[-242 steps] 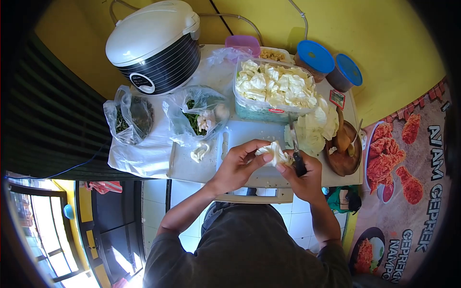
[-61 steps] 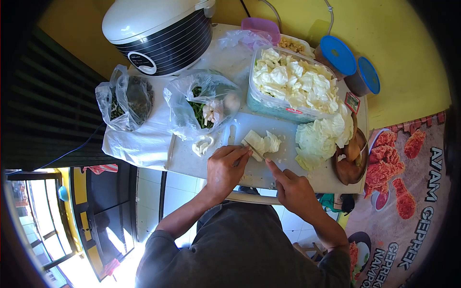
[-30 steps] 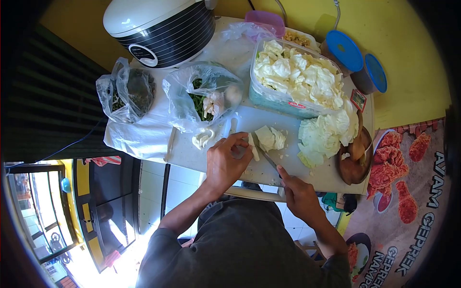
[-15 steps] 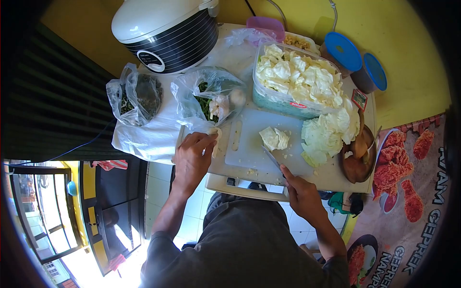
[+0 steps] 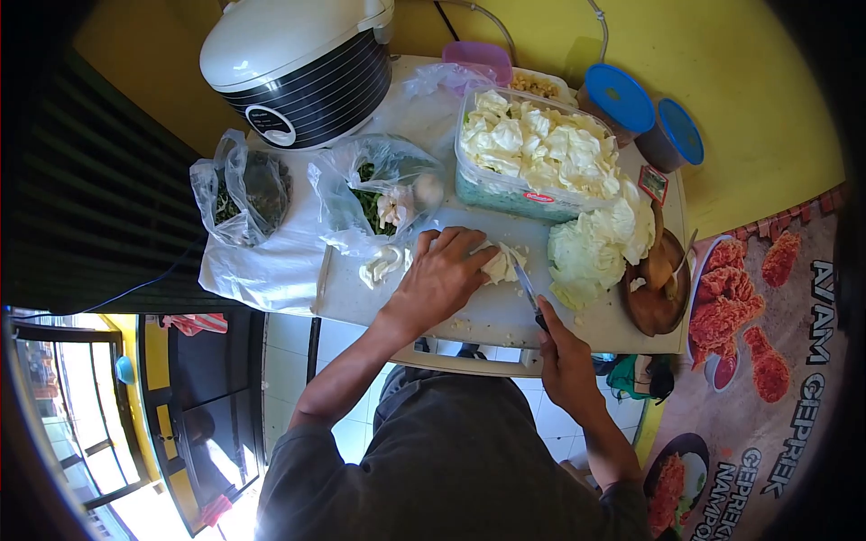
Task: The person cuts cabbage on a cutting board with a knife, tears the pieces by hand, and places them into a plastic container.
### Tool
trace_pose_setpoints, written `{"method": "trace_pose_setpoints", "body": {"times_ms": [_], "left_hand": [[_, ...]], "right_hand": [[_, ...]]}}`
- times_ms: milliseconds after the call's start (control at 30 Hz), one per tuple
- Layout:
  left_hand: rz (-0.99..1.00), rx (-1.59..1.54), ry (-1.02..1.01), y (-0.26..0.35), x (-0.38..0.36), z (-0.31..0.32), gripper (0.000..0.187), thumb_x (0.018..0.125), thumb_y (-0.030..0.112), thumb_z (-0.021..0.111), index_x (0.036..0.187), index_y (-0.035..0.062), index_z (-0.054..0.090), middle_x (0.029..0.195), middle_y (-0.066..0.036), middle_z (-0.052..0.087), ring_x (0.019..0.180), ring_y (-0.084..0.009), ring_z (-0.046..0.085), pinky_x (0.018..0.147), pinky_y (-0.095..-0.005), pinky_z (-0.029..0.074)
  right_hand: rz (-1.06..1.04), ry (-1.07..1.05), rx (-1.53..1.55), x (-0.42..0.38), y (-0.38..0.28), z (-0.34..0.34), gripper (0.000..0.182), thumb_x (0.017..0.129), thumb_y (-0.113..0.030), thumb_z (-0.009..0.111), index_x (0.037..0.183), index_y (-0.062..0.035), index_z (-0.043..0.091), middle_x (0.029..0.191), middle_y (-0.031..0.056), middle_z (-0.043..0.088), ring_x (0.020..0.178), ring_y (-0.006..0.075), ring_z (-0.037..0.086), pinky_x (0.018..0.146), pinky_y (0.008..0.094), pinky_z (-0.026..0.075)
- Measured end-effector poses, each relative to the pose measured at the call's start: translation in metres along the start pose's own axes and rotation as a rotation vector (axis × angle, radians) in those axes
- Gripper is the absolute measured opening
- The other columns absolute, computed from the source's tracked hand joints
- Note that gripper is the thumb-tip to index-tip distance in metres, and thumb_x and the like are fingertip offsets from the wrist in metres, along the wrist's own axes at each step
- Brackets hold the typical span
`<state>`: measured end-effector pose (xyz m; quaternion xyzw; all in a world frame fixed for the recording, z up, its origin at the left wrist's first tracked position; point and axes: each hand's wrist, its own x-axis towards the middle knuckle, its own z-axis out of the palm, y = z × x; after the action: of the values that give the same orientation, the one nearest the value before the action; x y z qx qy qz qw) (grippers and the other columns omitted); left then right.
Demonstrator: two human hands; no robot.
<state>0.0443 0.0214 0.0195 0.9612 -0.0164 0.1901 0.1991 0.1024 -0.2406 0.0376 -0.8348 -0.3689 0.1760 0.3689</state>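
Note:
My left hand (image 5: 442,278) presses a pale cabbage piece (image 5: 499,265) onto the white cutting board (image 5: 516,231), its fingers bent over the piece's left side. In my right hand (image 5: 566,361) is a knife (image 5: 526,287) with a dark handle. The blade points up and to the left, its tip at the right edge of the piece. Left of my left hand lies a cabbage scrap (image 5: 382,267). A larger part of a cabbage (image 5: 586,257) rests to the right of the knife. Behind the board, a clear tub (image 5: 514,200) is heaped with cabbage leaves.
A rice cooker (image 5: 298,81) stands at the back left. Plastic bags (image 5: 336,203) with greens and garlic are in front of it. On the right are a brown mortar with a pestle (image 5: 651,311) and blue-lidded containers (image 5: 619,90). The table's front edge is close to my body.
My left hand has moved right, from the scrap at the left of the board onto the cabbage piece. The knife blade has come up against the piece. The view has shifted slightly.

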Motion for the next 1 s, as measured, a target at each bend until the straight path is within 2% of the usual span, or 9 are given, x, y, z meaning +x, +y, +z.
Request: {"method": "trace_pose_setpoints", "body": {"times_ms": [100, 200, 300, 400, 500, 600, 700, 800, 1000], "left_hand": [[-0.052, -0.126, 0.028, -0.003, -0.002, 0.000, 0.040, 0.086, 0.021, 0.083, 0.122, 0.0094, 0.070, 0.122, -0.007, 0.068, 0.117, -0.0288, 0.063, 0.099, -0.0439, 0.043], [-0.221, -0.311, 0.035, 0.004, -0.006, -0.004, 0.044, 0.082, 0.028, 0.088, 0.116, 0.0076, 0.069, 0.116, -0.009, 0.070, 0.112, -0.0305, 0.065, 0.098, -0.0449, 0.044], [-0.388, -0.174, 0.054, 0.013, -0.017, -0.010, 0.051, 0.077, 0.033, 0.091, 0.114, 0.0063, 0.068, 0.111, -0.011, 0.070, 0.108, -0.0318, 0.066, 0.097, -0.0456, 0.044], [-0.459, -0.033, 0.038, 0.016, -0.029, -0.009, 0.055, 0.077, 0.033, 0.091, 0.117, 0.0044, 0.068, 0.111, -0.012, 0.070, 0.105, -0.0315, 0.066, 0.095, -0.0459, 0.045], [-0.400, -0.019, 0.176, 0.020, -0.036, -0.005, 0.055, 0.079, 0.031, 0.090, 0.122, 0.0052, 0.067, 0.112, -0.011, 0.070, 0.105, -0.0306, 0.066, 0.095, -0.0467, 0.045], [-0.366, -0.022, 0.233, 0.026, -0.038, -0.010, 0.044, 0.084, 0.023, 0.086, 0.121, 0.0073, 0.071, 0.114, -0.009, 0.069, 0.105, -0.0278, 0.066, 0.094, -0.0448, 0.046], [-0.215, -0.041, 0.226, 0.018, -0.050, -0.003, 0.032, 0.086, 0.013, 0.082, 0.117, 0.0101, 0.075, 0.114, -0.006, 0.069, 0.107, -0.0255, 0.065, 0.093, -0.0424, 0.046], [-0.261, -0.009, 0.176, 0.023, -0.051, 0.002, 0.028, 0.085, 0.005, 0.078, 0.113, 0.0113, 0.078, 0.112, -0.003, 0.069, 0.104, -0.0237, 0.065, 0.092, -0.0411, 0.046], [-0.223, -0.035, 0.201, 0.024, -0.051, 0.005, 0.030, 0.083, -0.001, 0.076, 0.111, 0.0067, 0.077, 0.110, -0.005, 0.072, 0.100, -0.0256, 0.067, 0.089, -0.0405, 0.048]], "right_hand": [[0.004, 0.039, 0.020, -0.002, 0.000, 0.003, 0.055, 0.104, -0.002, 0.052, 0.158, -0.0109, 0.043, 0.085, 0.0220, 0.063, 0.070, 0.0313, 0.060, 0.073, 0.0347, 0.049], [-0.001, 0.048, 0.041, -0.003, -0.002, 0.004, 0.055, 0.103, -0.001, 0.053, 0.157, -0.0102, 0.044, 0.084, 0.0216, 0.063, 0.070, 0.0306, 0.060, 0.073, 0.0352, 0.049], [-0.017, 0.016, 0.046, -0.003, -0.005, 0.001, 0.055, 0.103, 0.000, 0.054, 0.156, -0.0093, 0.046, 0.086, 0.0226, 0.064, 0.071, 0.0326, 0.062, 0.074, 0.0366, 0.051], [-0.102, -0.044, 0.043, -0.002, -0.004, 0.003, 0.055, 0.101, 0.001, 0.055, 0.155, -0.0086, 0.047, 0.087, 0.0239, 0.066, 0.074, 0.0365, 0.064, 0.074, 0.0388, 0.052], [-0.035, -0.106, -0.009, -0.003, -0.003, 0.009, 0.056, 0.100, 0.002, 0.056, 0.154, -0.0087, 0.048, 0.089, 0.0247, 0.067, 0.077, 0.0406, 0.066, 0.076, 0.0419, 0.053], [-0.011, -0.046, -0.067, -0.003, -0.005, 0.009, 0.057, 0.099, 0.003, 0.056, 0.154, -0.0090, 0.048, 0.089, 0.0246, 0.066, 0.079, 0.0414, 0.068, 0.075, 0.0441, 0.054], [-0.107, -0.034, -0.141, 0.000, -0.001, 0.012, 0.069, 0.096, 0.001, 0.059, 0.161, -0.0144, 0.039, 0.087, 0.0160, 0.066, 0.067, 0.0354, 0.067, 0.063, 0.0462, 0.057], [-0.164, -0.012, -0.116, 0.003, -0.004, 0.019, 0.070, 0.095, 0.001, 0.059, 0.161, -0.0148, 0.040, 0.086, 0.0151, 0.065, 0.064, 0.0349, 0.066, 0.060, 0.0460, 0.056], [-0.199, -0.063, -0.168, 0.014, -0.005, 0.031, 0.073, 0.093, -0.001, 0.062, 0.161, -0.0175, 0.040, 0.079, 0.0129, 0.060, 0.061, 0.0337, 0.064, 0.058, 0.0459, 0.055]]}}
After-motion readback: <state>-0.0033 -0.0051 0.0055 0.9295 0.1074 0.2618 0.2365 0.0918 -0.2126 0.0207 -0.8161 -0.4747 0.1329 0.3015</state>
